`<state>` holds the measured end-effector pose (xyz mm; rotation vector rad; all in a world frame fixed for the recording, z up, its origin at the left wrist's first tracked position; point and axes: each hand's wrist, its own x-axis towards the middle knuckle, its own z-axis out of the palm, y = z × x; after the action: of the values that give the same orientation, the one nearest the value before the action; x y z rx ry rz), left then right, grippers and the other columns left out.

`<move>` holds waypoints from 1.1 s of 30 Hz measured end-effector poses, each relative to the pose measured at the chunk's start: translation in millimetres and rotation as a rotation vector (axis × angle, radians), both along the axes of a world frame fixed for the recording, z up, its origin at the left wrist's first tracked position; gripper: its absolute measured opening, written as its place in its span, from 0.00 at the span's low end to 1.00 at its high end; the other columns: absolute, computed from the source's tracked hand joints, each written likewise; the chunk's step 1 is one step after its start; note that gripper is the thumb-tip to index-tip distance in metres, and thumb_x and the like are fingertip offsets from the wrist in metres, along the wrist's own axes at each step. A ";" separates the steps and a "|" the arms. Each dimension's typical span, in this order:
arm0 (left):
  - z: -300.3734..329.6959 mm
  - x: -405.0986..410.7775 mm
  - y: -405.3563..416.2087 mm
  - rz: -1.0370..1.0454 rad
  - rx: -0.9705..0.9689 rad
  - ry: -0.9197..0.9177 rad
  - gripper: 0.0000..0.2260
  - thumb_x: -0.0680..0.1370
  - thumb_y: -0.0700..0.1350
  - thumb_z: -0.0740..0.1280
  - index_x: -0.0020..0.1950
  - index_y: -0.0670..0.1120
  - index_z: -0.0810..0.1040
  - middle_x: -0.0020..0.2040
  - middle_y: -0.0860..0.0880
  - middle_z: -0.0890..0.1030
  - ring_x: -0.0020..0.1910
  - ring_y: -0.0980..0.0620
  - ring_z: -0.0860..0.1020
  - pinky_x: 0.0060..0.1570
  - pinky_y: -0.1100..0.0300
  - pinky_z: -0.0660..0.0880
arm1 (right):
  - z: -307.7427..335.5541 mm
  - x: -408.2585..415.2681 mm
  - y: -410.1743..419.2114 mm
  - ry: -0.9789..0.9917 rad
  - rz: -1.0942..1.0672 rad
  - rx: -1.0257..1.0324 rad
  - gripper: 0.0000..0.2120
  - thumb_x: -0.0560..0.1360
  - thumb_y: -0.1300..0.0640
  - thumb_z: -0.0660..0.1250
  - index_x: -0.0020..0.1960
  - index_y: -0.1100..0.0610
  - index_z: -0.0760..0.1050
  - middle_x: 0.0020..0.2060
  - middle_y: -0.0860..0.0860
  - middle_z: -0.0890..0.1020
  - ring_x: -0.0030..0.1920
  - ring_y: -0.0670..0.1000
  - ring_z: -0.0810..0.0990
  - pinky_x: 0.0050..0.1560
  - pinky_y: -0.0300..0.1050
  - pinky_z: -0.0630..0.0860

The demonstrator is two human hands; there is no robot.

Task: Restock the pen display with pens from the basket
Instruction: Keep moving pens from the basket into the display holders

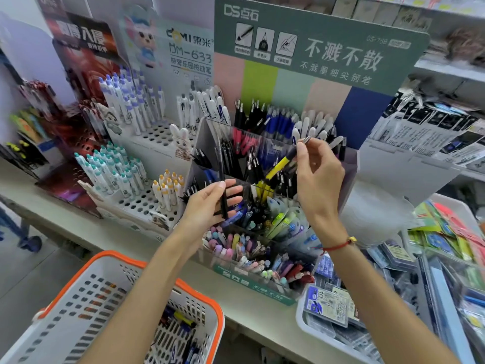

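While I guide both hands over the tiered pen display (278, 164), my right hand (319, 177) pinches one yellow-and-black pen (279, 164) near its top end, tip angled down into a middle compartment. My left hand (210, 203) grips one dark pen (223, 195), upright between thumb and fingers. Both look light, stiff and smooth, likely to slip; a mid-barrel hold seems safest. Several more pens, too tangled to count, lie in the orange-rimmed basket (210, 306) below the shelf (78, 227).
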<state>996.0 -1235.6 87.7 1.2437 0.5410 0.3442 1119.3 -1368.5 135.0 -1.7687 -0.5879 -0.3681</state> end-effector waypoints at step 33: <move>-28.9 14.2 45.1 -0.083 1.254 0.465 0.31 0.79 0.49 0.65 0.79 0.49 0.55 0.79 0.52 0.56 0.77 0.49 0.53 0.74 0.49 0.55 | -11.6 13.8 82.9 -0.568 0.109 -0.489 0.12 0.77 0.49 0.68 0.54 0.57 0.75 0.36 0.49 0.83 0.40 0.52 0.78 0.47 0.42 0.63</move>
<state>1010.2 -1190.5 58.7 2.5923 0.6802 0.3217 1133.1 -1285.6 123.4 -2.0860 -1.2563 -0.7049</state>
